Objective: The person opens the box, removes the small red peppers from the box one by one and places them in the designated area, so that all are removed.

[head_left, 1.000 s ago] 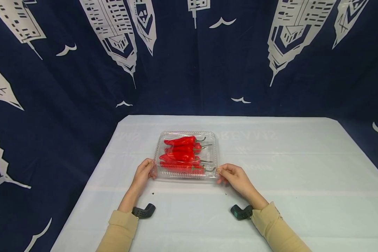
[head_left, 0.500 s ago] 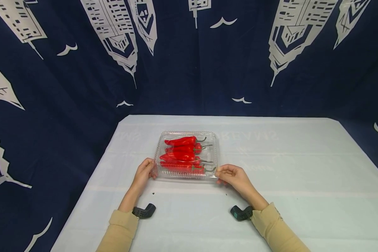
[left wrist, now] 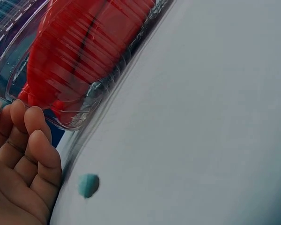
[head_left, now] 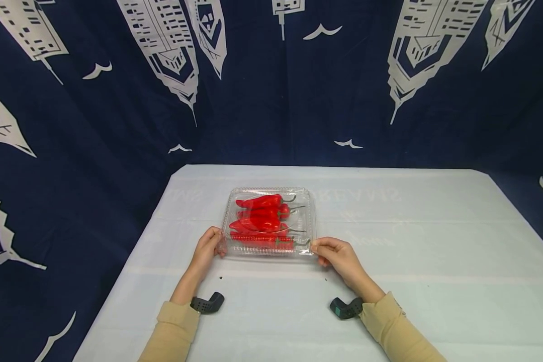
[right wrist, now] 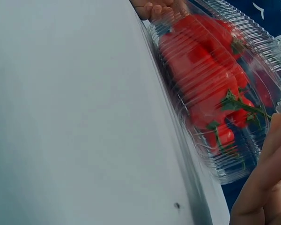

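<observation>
A clear plastic clamshell box (head_left: pixel 303 218) lies on the white table with its lid down. Through the lid show several red peppers (head_left: pixel 259 224) with green stems pointing right. At the front left corner my left hand (head_left: pixel 204 250) grips the rim, its fingers bent up against the edge in the left wrist view. My right hand (head_left: pixel 341 257) pinches the rim at the front right corner between thumb and finger. In the right wrist view, the box's ribbed side wall (right wrist: pixel 201 84) faces the camera, and part of the right hand is cut off by the frame.
White cloth covers the table (head_left: pixel 416 261). Tiny dark specks (head_left: pixel 220 278) lie on it in front of the box. Behind and to the left hangs a navy curtain (head_left: pixel 253 125) with pale building prints. Black cameras (head_left: pixel 208 303) sit on both wrists, below tan sleeves.
The lower fingers of my right hand have drawn slightly away from the box's corner, while its pinch stays there. My left hand and the box hold almost the same place.
</observation>
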Tool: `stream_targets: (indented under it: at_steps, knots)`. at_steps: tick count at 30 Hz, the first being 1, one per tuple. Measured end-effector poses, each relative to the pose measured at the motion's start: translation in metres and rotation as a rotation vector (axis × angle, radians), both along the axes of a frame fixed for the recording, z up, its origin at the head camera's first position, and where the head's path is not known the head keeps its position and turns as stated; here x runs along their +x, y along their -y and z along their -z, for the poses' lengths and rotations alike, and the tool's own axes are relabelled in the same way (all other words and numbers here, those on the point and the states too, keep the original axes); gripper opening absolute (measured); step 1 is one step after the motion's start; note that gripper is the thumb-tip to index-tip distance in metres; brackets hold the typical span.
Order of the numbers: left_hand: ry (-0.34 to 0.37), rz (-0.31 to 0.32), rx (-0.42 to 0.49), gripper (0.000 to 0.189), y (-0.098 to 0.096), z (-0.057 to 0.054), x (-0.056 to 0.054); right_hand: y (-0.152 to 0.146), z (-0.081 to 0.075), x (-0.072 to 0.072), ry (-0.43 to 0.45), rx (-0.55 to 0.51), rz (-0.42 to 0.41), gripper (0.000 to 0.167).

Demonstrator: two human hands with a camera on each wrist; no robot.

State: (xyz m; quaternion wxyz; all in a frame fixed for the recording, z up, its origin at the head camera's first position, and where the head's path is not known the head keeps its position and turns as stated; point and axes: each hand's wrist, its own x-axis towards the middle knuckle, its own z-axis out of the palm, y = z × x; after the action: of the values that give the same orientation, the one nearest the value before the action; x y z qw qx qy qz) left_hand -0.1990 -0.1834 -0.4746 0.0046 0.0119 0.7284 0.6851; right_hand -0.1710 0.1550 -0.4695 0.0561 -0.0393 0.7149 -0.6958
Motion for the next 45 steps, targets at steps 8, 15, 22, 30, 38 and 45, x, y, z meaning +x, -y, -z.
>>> stream_targets:
  at_steps: [8, 15, 22, 30, 38, 45]
  knots:
    - [-0.004, 0.005, -0.004, 0.017, 0.0, -0.001, 0.001, 0.004, 0.001, 0.001, -0.078, 0.038, 0.014, 0.019]
    - [-0.006, 0.002, -0.007, 0.017, -0.001, -0.001, 0.001, 0.006, -0.01, 0.007, -0.088, 0.059, -0.015, 0.015]
    - [-0.017, 0.007, -0.009, 0.016, -0.001, -0.001, 0.001, 0.012, -0.027, 0.014, -0.118, 0.105, -0.001, 0.013]
    - [-0.01, 0.004, 0.042, 0.017, -0.001, -0.001, 0.0, 0.01, -0.017, 0.007, -0.152, 0.141, 0.005, 0.009]
    - [0.008, 0.004, 0.063, 0.023, 0.0, 0.002, -0.001, 0.021, -0.053, 0.021, -0.173, 0.286, 0.097, 0.002]
    - [0.015, -0.01, 0.051, 0.018, 0.0, 0.001, -0.001, 0.02, -0.063, 0.021, -0.182, 0.306, 0.137, 0.016]
